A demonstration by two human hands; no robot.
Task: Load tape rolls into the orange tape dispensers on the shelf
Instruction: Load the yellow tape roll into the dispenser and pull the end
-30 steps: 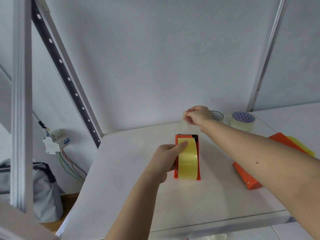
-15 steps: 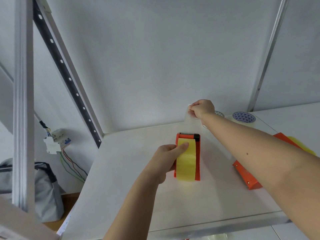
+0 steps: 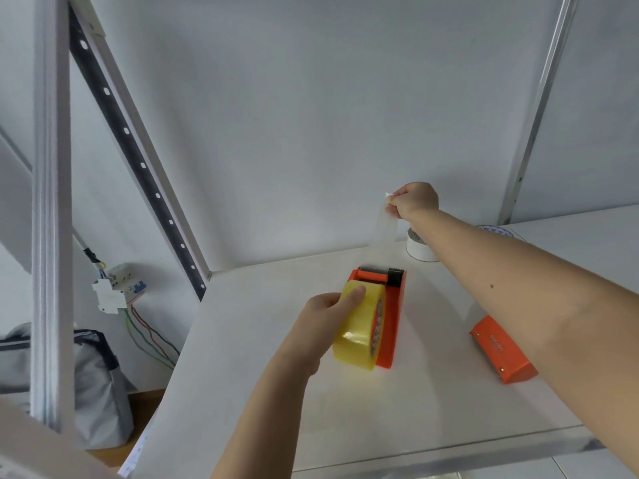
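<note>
Left hand (image 3: 325, 323) grips the yellow translucent tape roll (image 3: 361, 328), tilted against the open orange plastic dispenser (image 3: 389, 319) mid-shelf on the white metal shelf (image 3: 242, 375). Right hand (image 3: 413, 201) pinches the clear tape strip (image 3: 383, 224) raised beyond the dispenser. A second orange dispenser (image 3: 501, 350) lies to the right.

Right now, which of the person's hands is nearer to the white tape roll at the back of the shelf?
Right. The right hand hovers just above the white tape roll, pinching pulled tape; the left hand grips the yellow roll, nearer the shelf's front.

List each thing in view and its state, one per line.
Yellow tape roll: held by left hand, beside dispenser.
Dispenser: on shelf, roll not seated.
Tape strip: pulled up, pinched by right hand.
Second dispenser: on shelf, untouched.
</note>
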